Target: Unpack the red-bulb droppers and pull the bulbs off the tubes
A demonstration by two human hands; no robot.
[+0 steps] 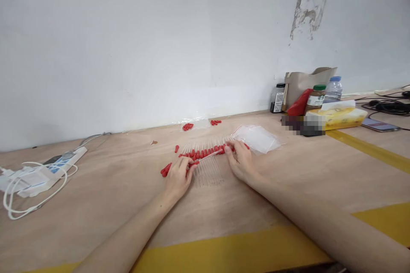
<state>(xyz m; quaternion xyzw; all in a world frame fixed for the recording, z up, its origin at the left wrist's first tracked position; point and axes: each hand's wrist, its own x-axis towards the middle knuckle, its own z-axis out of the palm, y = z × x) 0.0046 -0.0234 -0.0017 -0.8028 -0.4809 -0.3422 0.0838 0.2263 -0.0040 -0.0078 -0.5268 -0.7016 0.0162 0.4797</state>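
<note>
My left hand [179, 175] pinches the red rubber bulb [194, 164] at one end of a thin clear dropper tube [209, 155]. The tube slants up to the right, where the closed fingertips of my right hand [239, 160] hold its far end. Behind it lies a row of droppers with red bulbs [201, 153], their clear stems fanned toward the wall. Several bare clear tubes [208, 174] lie side by side between my hands. Loose red bulbs [165, 170] sit left of my left hand, and a single red bulb [177, 148] lies farther back.
Near the wall are a clear bag [201, 124] with red bulbs and another small bulb pile [216, 122]. Plastic bags [259, 138] lie right. Farther right stand a tissue pack [339, 117], jar [316, 99], bottle [333, 89] and phone [379, 125]. A power strip [64, 170] lies left.
</note>
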